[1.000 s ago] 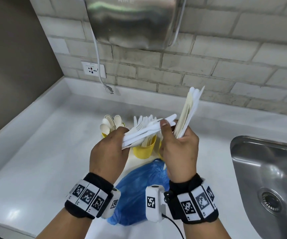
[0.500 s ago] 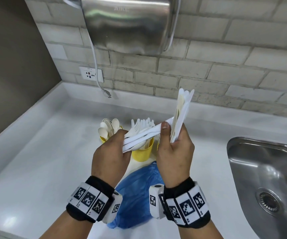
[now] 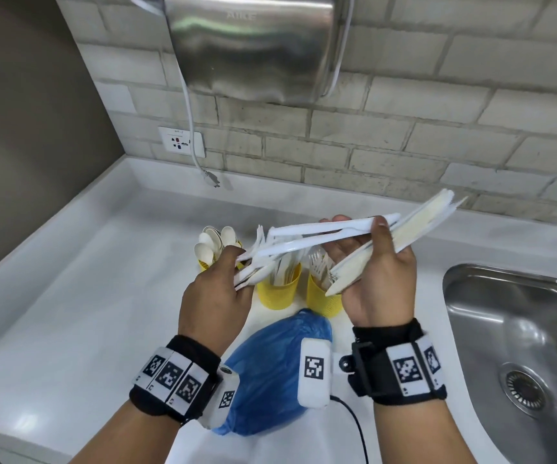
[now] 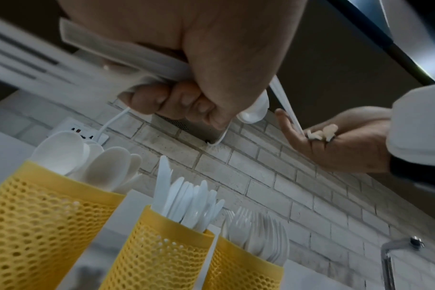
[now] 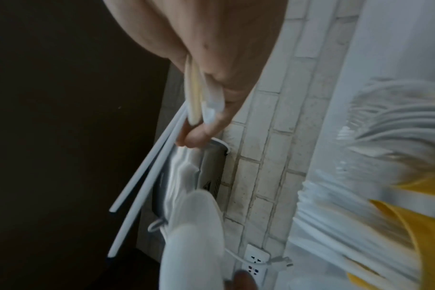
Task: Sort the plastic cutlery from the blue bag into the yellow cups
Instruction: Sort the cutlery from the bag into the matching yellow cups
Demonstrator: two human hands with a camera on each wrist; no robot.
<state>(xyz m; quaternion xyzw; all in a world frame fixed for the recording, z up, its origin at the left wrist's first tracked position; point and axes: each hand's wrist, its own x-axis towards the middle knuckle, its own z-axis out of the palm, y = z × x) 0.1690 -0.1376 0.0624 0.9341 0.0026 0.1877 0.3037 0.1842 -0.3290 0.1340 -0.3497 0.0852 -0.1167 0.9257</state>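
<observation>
Three yellow mesh cups stand on the white counter: one with spoons (image 3: 205, 262) (image 4: 37, 215), one with knives (image 3: 279, 293) (image 4: 159, 251), one with forks (image 3: 320, 301) (image 4: 241, 264). The crumpled blue bag (image 3: 277, 373) lies in front of them. Above the cups, my left hand (image 3: 237, 266) grips a bundle of mixed white cutlery (image 3: 290, 246) (image 4: 137, 58) by its head ends. My right hand (image 3: 360, 229) holds a slanting stack of knives (image 3: 414, 229) (image 5: 194, 98) in its palm, and its thumb and fingers pinch the handle ends of the left bundle (image 5: 147, 176).
A steel sink (image 3: 518, 329) is set into the counter at the right. A steel hand dryer (image 3: 253, 45) hangs on the brick wall above, its loose plug (image 3: 210, 177) dangling below a socket (image 3: 181, 142). A dark wall bounds the counter at the left.
The right hand's knife stack has tipped from upright to slanting right. The hands have drawn apart, and the mixed bundle now lies flatter between them.
</observation>
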